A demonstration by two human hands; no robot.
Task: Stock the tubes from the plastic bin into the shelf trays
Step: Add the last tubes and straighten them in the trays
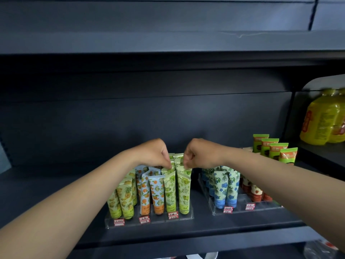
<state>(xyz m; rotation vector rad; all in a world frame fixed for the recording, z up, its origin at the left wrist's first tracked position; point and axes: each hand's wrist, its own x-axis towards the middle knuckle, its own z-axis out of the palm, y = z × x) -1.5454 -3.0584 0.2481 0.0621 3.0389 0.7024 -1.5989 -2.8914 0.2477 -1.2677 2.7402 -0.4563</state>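
Two clear acrylic trays stand on the dark shelf. The left tray (149, 221) holds upright tubes in rows: yellow pineapple tubes (124, 199), orange-print tubes (155, 195) and green lime tubes (183, 191). My left hand (152, 153) pinches the top of a green lime tube (168, 170) in the back of that row. My right hand (201, 153) pinches the top of the neighbouring green tube (183, 171). The right tray (242, 210) holds blue-flower tubes (226, 186) and red strawberry tubes (254, 193). The plastic bin is out of view.
Green-topped tubes (274, 148) stand behind the right tray. Yellow bottles (323, 120) fill the neighbouring shelf bay at the right. An upper shelf board (168, 42) hangs overhead. Price tags (172, 215) line the tray fronts. Dark bare shelf (46, 184) lies left of the trays.
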